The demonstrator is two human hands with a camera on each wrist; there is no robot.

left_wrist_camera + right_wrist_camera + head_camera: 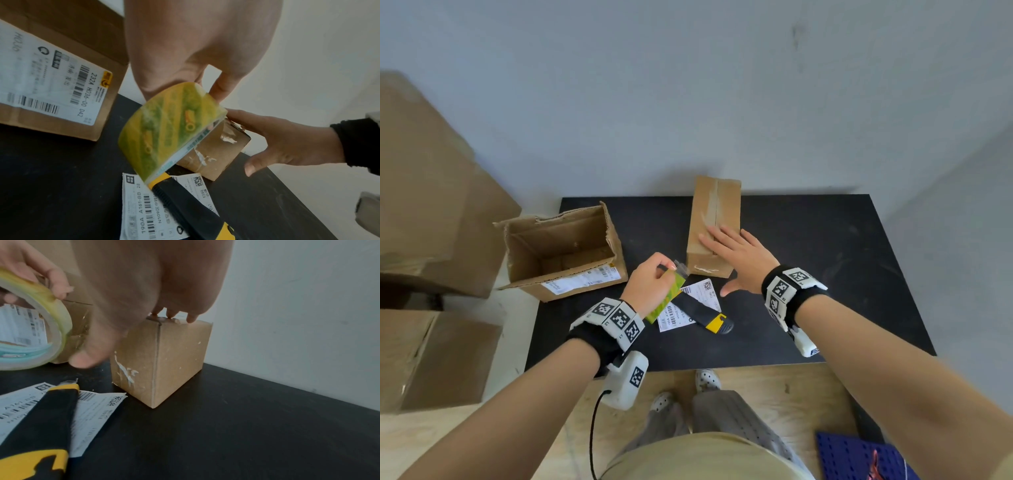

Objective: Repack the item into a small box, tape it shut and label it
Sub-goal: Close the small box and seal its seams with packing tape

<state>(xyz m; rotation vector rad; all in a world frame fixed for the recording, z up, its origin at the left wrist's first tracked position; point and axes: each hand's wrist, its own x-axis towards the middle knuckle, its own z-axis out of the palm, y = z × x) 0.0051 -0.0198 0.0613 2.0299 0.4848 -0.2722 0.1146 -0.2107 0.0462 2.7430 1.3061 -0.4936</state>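
A small closed cardboard box stands mid-table, clear tape along its top seam. My right hand lies flat on its top with straight fingers, thumb hanging off the near side. My left hand grips a yellow-green roll of clear tape just left of the box's near end; a strip of tape runs from the roll to the box. A white shipping label lies on the table under a black-and-yellow utility knife.
A larger open cardboard box with its own label stands at the table's left end. Big cartons are stacked on the left beyond the table. A blue pegboard lies on the floor at lower right.
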